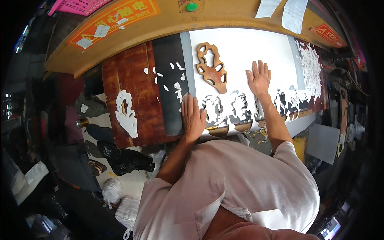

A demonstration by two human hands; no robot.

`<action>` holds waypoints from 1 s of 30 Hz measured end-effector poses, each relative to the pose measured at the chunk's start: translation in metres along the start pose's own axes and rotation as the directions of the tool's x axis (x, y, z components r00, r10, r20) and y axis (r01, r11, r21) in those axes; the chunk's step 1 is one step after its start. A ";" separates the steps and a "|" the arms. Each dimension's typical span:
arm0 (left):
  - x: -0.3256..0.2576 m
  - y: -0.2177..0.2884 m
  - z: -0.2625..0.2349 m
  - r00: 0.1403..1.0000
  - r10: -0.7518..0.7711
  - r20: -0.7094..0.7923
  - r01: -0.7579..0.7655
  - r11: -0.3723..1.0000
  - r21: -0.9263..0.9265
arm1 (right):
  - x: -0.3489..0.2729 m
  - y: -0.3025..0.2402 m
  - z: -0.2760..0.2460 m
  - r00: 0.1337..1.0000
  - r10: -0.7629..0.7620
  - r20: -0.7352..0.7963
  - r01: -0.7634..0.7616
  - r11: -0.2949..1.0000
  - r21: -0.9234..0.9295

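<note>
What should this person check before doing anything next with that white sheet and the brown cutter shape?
1. Left hand flat on the white sheet's near edge: ok.
2. Right hand flat on the sheet, clear of the brown cutting die: ok.
3. Die lying on uncut white area: ok.
4. Sheet lying smooth under the die: ok, no wrinkle shows.
5. Loose white scraps piled at the right kept off the die: ok.
6. Sheet squared to the press bed: cannot tell.
</note>
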State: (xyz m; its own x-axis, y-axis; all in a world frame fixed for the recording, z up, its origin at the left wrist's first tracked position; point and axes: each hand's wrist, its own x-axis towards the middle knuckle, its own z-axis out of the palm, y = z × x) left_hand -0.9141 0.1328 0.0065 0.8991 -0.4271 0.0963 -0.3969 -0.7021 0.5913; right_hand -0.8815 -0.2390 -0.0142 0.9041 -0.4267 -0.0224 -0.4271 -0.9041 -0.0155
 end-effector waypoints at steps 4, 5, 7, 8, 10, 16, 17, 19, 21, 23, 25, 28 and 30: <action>-0.022 -0.002 -0.002 0.999 0.041 0.007 -0.041 0.998 -0.055 | 0.011 0.013 0.019 0.998 -0.060 -0.036 0.061 0.997 0.039; -0.027 0.000 -0.002 0.999 0.032 0.022 -0.031 0.999 -0.042 | 0.014 0.013 0.014 0.998 -0.053 -0.034 0.055 0.997 0.046; -0.038 0.003 -0.004 0.999 0.033 0.034 -0.032 0.999 -0.007 | 0.017 0.005 -0.005 0.998 -0.038 0.056 0.041 0.998 -0.041; -0.043 0.006 -0.005 0.996 0.086 0.021 -0.086 0.996 -0.007 | 0.016 -0.003 -0.018 0.996 -0.084 0.000 0.083 0.992 0.099; -0.050 0.010 -0.007 0.974 0.221 -0.050 -0.220 0.975 0.026 | 0.016 -0.031 -0.046 0.994 -0.098 0.038 0.077 0.929 0.363; -0.049 0.017 -0.004 0.997 0.071 0.026 -0.073 0.994 0.078 | -0.011 -0.154 -0.049 0.879 -0.455 -0.141 0.476 0.850 0.225; -0.050 0.017 -0.004 0.998 0.060 0.029 -0.063 0.994 0.094 | -0.011 -0.160 -0.045 0.847 -0.456 -0.273 0.525 0.798 0.295; -0.050 0.018 -0.005 0.999 0.053 0.014 -0.054 0.994 0.094 | -0.012 -0.162 -0.036 0.841 -0.436 -0.321 0.539 0.736 0.411; -0.050 0.018 -0.005 0.999 0.048 -0.002 -0.047 0.994 0.097 | -0.011 -0.157 -0.031 0.842 -0.399 -0.364 0.537 0.690 0.485; -0.050 0.018 -0.005 0.999 0.045 -0.006 -0.045 0.993 0.105 | -0.011 -0.152 -0.029 0.816 -0.465 -0.345 0.579 0.667 0.470; -0.050 0.018 -0.005 0.999 0.043 -0.005 -0.042 0.994 0.103 | -0.011 -0.152 -0.029 0.776 -0.530 -0.342 0.631 0.668 0.394; -0.050 0.017 -0.003 0.999 0.038 -0.031 -0.035 0.995 0.090 | -0.014 -0.156 -0.027 0.809 -0.486 -0.330 0.587 0.696 0.414; -0.050 0.017 -0.001 0.999 0.034 -0.028 -0.031 0.993 0.110 | -0.015 -0.157 -0.025 0.822 -0.482 -0.301 0.569 0.688 0.451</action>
State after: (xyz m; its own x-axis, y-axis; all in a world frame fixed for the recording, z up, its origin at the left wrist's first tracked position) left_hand -0.9657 0.1432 0.0124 0.8898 -0.4347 0.1389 -0.4424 -0.7471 0.4960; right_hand -0.8279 -0.0917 0.0139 0.9537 0.0780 0.2904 0.2143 -0.8539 -0.4742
